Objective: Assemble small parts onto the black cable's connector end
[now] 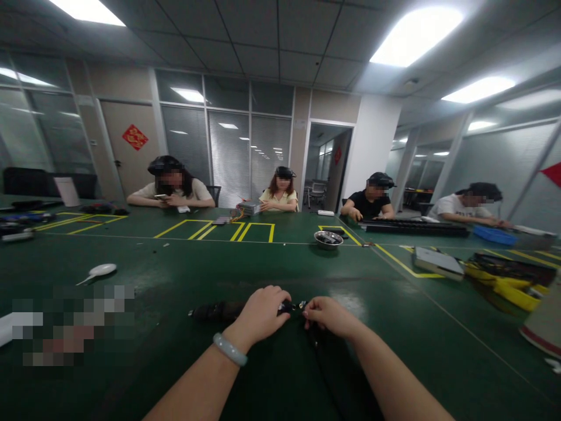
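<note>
A long black tool (228, 309) was seen lying flat on the green bench (175, 351), its length running leftward from the two hands. The left hand (262, 316), a pale bangle (229, 349) worn at its wrist, was curled over the tool's right end, with the fingers (280, 297) wrapped down around it in a closed grip. The right hand (329, 316) was placed just beside it, its fingers (309, 311) pinched shut on a small dark part (300, 306) at the tool's tip, between the two hands; what the part was could not be told. A dark cable (319, 356) was seen trailing from that spot toward the near edge. Farther off, a metal bowl (328, 238), a white spoon-like item (100, 271) and a grey flat device (437, 261) were set on the bench, well apart from the hands. Four seated people were ranged along the far side.
</note>
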